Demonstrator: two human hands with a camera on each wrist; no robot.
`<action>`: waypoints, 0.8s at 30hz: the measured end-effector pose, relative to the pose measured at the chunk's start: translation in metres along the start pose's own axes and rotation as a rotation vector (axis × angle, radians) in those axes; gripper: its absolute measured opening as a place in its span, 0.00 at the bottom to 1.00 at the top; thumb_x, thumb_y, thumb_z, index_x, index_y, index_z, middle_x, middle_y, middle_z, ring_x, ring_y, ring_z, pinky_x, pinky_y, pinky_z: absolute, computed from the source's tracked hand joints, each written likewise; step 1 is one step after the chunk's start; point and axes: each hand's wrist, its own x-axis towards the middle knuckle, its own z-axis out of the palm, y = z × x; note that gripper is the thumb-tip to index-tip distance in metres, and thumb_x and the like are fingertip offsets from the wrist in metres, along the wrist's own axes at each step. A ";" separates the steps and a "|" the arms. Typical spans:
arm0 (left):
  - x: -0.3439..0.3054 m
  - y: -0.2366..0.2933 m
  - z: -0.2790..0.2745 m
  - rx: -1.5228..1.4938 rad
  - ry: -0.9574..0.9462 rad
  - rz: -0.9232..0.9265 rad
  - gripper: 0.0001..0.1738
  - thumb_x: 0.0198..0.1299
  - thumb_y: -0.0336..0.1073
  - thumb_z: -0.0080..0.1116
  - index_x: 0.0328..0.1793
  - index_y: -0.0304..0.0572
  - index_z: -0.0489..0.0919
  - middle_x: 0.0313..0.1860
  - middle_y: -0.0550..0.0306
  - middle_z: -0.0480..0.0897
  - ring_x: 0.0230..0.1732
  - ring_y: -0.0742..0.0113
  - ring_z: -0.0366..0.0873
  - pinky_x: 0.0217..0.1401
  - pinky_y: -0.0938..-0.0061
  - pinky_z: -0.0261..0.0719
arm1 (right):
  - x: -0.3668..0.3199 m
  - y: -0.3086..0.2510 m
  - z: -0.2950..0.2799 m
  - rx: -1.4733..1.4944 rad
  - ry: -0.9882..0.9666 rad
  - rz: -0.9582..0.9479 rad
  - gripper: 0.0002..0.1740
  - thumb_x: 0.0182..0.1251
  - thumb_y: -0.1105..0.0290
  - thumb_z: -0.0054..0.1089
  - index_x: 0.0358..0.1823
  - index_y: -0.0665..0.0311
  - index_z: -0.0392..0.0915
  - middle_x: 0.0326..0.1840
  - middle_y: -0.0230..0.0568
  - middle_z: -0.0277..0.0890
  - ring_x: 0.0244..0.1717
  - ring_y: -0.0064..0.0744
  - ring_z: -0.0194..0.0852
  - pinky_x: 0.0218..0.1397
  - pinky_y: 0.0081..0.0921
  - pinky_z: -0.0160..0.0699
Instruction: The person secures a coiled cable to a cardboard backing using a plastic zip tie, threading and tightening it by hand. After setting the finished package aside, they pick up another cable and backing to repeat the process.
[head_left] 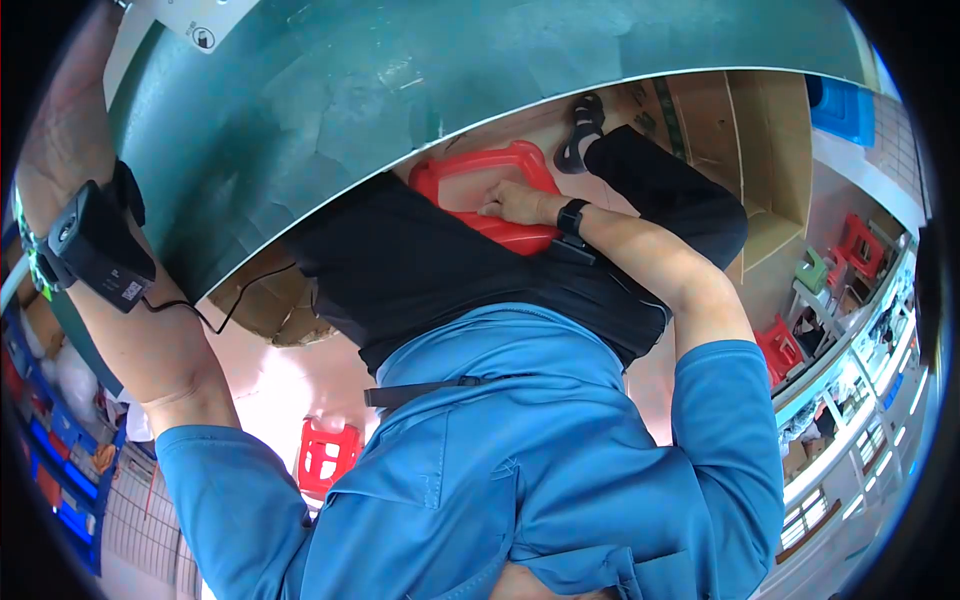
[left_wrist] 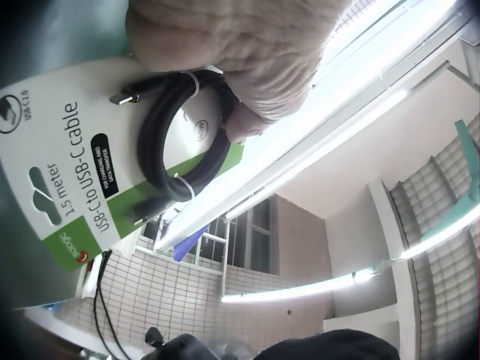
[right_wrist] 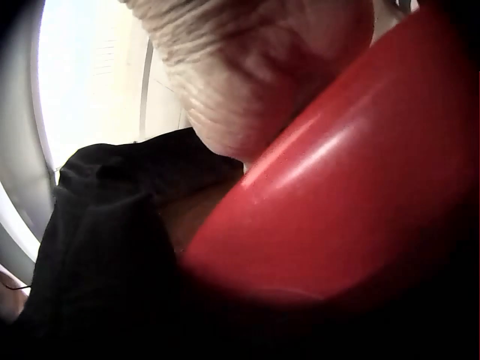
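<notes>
My left hand (left_wrist: 225,45) holds a white and green retail card (left_wrist: 75,150) with a coiled black USB-C cable (left_wrist: 154,139) tied to it. Its thumb tip lies beside the coil; the other fingers are largely hidden. Only a corner of the card (head_left: 185,15) shows at the top left of the head view. Below the table edge, my right hand (head_left: 520,203) lies over the rim of a red plastic stool (head_left: 470,160), between the legs. In the right wrist view its palm (right_wrist: 247,82) is against the red stool (right_wrist: 352,172). I cannot tell whether its bent fingers grip the rim.
A dark green tabletop (head_left: 330,110) spans the space in front of me. Cardboard boxes (head_left: 770,150) stand at the right, with a blue bin (head_left: 842,110) beyond. Another red stool (head_left: 328,455) stands behind on the left. A black wire (head_left: 245,290) hangs from the left wrist camera.
</notes>
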 end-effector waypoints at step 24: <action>0.041 -0.042 -0.112 -0.494 -0.408 -0.076 0.37 0.55 0.37 0.76 0.70 0.35 0.73 0.55 0.51 0.85 0.50 0.67 0.84 0.56 0.70 0.83 | 0.107 -0.134 -0.190 -0.294 0.129 -0.206 0.20 0.78 0.57 0.59 0.52 0.69 0.85 0.56 0.66 0.82 0.58 0.60 0.83 0.63 0.47 0.79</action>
